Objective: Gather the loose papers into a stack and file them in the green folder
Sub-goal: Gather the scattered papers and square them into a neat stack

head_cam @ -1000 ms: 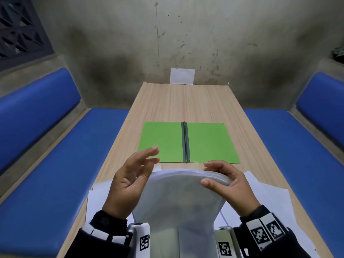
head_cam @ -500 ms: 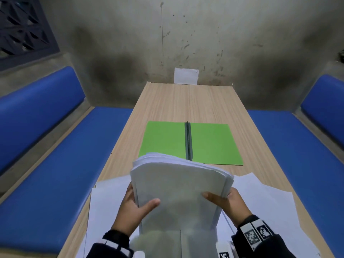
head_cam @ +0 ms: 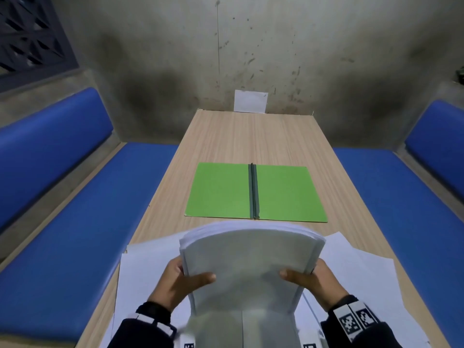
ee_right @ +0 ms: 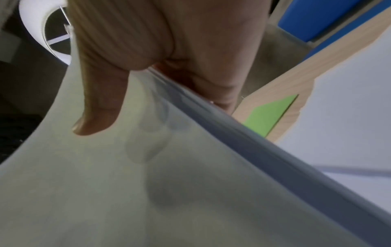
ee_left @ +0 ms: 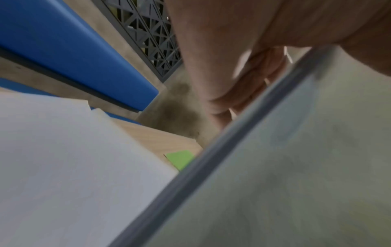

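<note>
Both hands hold one thick stack of papers (head_cam: 251, 257) upright above the near end of the table (head_cam: 251, 139). The left hand (head_cam: 180, 285) grips the left edge of the stack, with the thumb pressed on the front sheet and the fingers (ee_left: 249, 86) curled behind the edge. The right hand (head_cam: 313, 280) grips the right edge in the same way: its thumb (ee_right: 99, 103) lies flat on the front sheet and the other fingers wrap around the back. The top of the stack bends a little away from the person, and the sheet edges at the top are not fully even.

Under the two hands, loose papers (head_cam: 364, 277) lie spread on the table, some to the left of the grip and some to the right, overlapping each other. Beyond the held stack, further from the person, the green folder (head_cam: 218, 192) lies open and flat on the table, with a dark spine in its middle. It is apart from the stack and not touched by any hand.

At the far end of the table a small white sheet (head_cam: 250, 101) stands against the grey wall (head_cam: 313, 46). Blue benches (head_cam: 75, 209) run along both sides of the table.
</note>
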